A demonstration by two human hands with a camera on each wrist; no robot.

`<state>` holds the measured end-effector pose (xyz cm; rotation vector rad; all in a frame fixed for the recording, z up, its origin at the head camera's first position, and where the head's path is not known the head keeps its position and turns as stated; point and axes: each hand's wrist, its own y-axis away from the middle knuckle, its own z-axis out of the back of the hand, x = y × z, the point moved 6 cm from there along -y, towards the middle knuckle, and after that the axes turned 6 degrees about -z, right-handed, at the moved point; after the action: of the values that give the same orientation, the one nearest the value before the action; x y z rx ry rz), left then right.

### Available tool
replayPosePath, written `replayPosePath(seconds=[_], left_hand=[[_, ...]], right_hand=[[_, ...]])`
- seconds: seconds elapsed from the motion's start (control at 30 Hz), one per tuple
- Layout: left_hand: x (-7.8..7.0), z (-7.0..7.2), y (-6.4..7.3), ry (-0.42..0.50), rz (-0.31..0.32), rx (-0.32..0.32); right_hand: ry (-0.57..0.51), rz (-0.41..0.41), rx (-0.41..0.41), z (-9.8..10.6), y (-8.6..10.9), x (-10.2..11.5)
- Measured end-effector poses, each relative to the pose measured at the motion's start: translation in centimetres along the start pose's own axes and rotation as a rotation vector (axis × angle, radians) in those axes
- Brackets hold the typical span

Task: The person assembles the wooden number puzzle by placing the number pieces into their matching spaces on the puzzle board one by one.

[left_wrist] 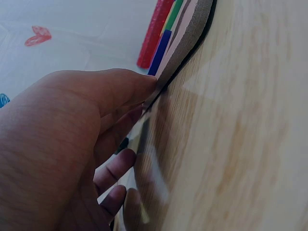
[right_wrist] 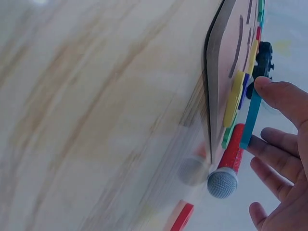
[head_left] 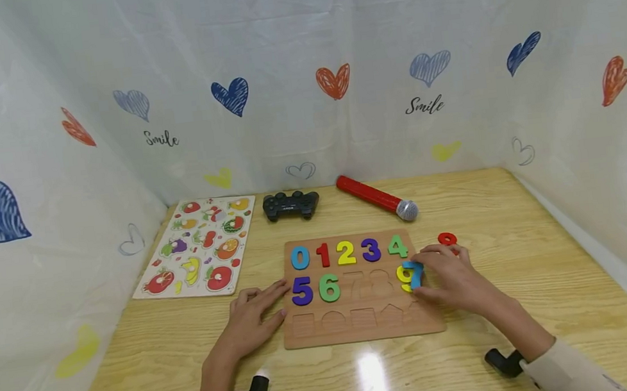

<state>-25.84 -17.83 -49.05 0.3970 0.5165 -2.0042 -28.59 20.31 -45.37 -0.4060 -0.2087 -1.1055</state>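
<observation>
My right hand [head_left: 455, 279] pinches a blue number 7 [head_left: 416, 274] between thumb and fingertips, held up over the right side of the wooden number board [head_left: 330, 340]. In the right wrist view the blue piece stands edge-on, apart from the board's face. Behind it lies the yellow number 9 [head_left: 402, 274], partly covered by the 7 in the head view. At the board's left edge rests my left hand [head_left: 250, 322], its index fingertip and thumb touching the rim. Number pieces 0 to 4 fill the top row; purple 5 [head_left: 302, 291] and green 6 [head_left: 329, 288] sit below. The 7 and 8 recesses show bare wood.
A red number 8 [head_left: 447, 239] lies on the table just beyond my right hand, partly hidden by it. Behind the board are a black game controller [head_left: 291, 205] and a red microphone [head_left: 374, 195]. A fruit puzzle board [head_left: 194, 251] lies at the left.
</observation>
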Motion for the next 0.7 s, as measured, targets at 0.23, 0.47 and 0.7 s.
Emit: replayPosePath(seconds=[0.23, 0.47, 0.7], left_hand=[[0.1, 0.0, 0.1, 0.008, 0.019, 0.013], [0.1, -0.1, 0.0, 0.007, 0.015, 0.016], [0.2, -0.1, 0.0, 0.009, 0.014, 0.019]], right_hand=[[0.000, 0.024, 0.014, -0.5, -0.5, 0.9], [0.016, 0.021, 0.034, -1.3, -1.2, 1.7], [-0.003, 0.057, 0.030, -1.7, -1.4, 2.5]])
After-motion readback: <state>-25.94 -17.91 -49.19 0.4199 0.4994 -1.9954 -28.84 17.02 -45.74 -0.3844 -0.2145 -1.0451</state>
